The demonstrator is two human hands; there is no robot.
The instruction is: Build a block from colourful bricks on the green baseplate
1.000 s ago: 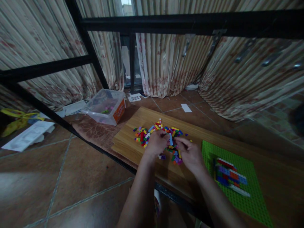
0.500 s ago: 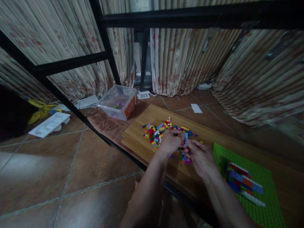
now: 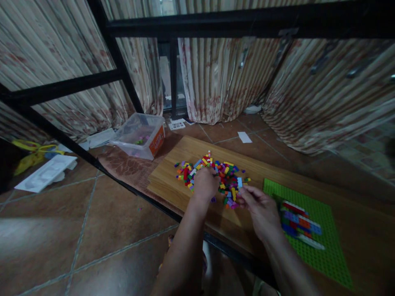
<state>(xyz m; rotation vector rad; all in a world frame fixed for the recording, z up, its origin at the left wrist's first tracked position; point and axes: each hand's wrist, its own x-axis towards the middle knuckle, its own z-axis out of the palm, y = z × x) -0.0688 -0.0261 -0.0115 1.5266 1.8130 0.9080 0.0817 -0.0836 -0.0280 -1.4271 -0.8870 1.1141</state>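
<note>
My right hand [image 3: 261,205] pinches a light blue toy brick [image 3: 240,182] between thumb and fingertips, just right of a pile of small coloured bricks [image 3: 228,168]. My left hand [image 3: 205,183] reaches down over the left part of that pile. Its fingertips are hidden behind the hand, so I cannot make out whether they hold a brick. To the right lies a green baseplate [image 3: 327,259]. On it sits a low build of red, blue, orange and white bricks [image 3: 300,224].
The pile and baseplate rest on a wooden board [image 3: 166,176]. A clear plastic bin [image 3: 135,131] with a few bricks stands beyond its left end. Black metal bars [image 3: 200,18] cross above, and a white moulded tray [image 3: 46,172] lies on the tiled floor.
My hands have moved apart. The left has gone from the light blue brick to the pile, while the right keeps hold of it. The view has shifted slightly right.
</note>
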